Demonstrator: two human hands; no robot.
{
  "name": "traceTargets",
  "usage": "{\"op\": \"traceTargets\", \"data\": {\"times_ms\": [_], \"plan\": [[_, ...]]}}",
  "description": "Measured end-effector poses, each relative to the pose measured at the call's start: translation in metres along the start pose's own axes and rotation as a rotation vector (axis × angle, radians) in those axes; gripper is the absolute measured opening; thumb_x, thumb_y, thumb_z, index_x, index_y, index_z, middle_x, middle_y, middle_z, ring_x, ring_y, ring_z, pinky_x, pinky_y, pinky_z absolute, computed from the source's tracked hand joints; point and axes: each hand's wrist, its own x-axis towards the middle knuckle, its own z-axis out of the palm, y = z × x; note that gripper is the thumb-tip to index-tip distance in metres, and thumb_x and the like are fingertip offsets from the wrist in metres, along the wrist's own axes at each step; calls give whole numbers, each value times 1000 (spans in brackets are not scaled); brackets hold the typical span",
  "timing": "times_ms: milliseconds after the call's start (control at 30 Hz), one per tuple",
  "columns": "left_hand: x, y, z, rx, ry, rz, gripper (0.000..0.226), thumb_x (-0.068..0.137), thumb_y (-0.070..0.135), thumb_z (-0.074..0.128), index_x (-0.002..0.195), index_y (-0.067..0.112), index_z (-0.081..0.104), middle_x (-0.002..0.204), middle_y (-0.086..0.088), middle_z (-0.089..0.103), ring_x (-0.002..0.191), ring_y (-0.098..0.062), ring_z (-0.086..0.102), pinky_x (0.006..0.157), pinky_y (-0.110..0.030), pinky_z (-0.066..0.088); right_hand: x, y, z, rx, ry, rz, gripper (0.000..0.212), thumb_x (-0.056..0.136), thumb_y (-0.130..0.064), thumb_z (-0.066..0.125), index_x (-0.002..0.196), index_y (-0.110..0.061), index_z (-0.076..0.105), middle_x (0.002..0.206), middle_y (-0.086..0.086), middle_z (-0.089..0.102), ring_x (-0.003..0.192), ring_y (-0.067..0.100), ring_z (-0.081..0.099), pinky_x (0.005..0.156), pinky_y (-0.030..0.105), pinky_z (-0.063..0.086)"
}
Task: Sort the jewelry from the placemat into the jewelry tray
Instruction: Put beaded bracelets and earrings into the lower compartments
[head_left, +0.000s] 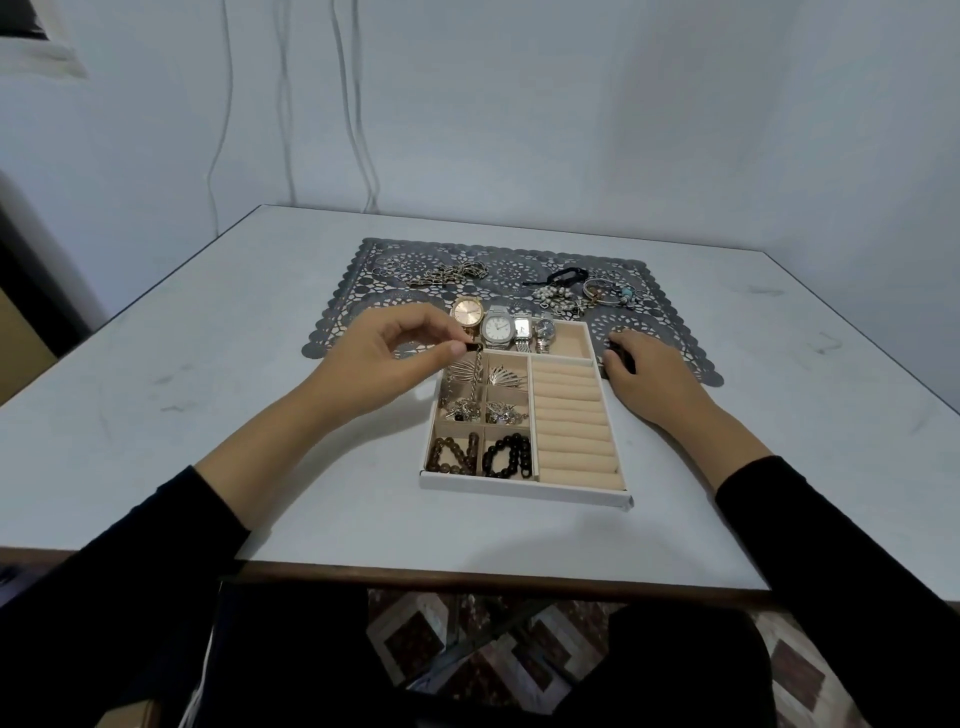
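Note:
A beige jewelry tray (524, 487) sits on the white table, its far end on the grey lace placemat (343, 306). My left hand (384, 358) pinches a small dark-ended silver chain (475, 371) that dangles into the tray's left compartments. My right hand (649, 371) rests on the table at the tray's right side, covering a small dark thing I cannot identify. Several watches (498, 327) lie along the tray's far row. Bead bracelets (506, 454) fill the near compartments. On the mat lie a gold chain (449, 273), a pearl piece (558, 299) and bangles (605, 291).
The ring rolls (571, 421) on the tray's right hold nothing. Cables (358, 104) hang down the wall behind the table. The table's near edge (493, 577) runs just above my lap, with patterned floor below.

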Motion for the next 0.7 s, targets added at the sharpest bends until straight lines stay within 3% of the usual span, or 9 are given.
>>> {"op": "traceTargets", "data": {"times_ms": [267, 700], "plan": [[3, -4, -7, 178, -111, 78, 10, 84, 30, 67, 93, 29, 70, 92, 14, 70, 94, -8, 66, 91, -20, 48, 0, -1, -1, -3, -5, 14, 37, 99, -23, 44, 129, -5, 54, 124, 12, 60, 113, 26, 52, 89, 27, 35], [16, 1, -9, 488, -427, 132, 10, 89, 14, 68, 93, 20, 75, 90, 13, 68, 87, -4, 63, 82, -19, 47, -1, -2, -3, 0, -15, 17, 38, 99, -23, 44, 131, -5, 52, 128, 12, 58, 117, 26, 51, 94, 28, 35]]}}
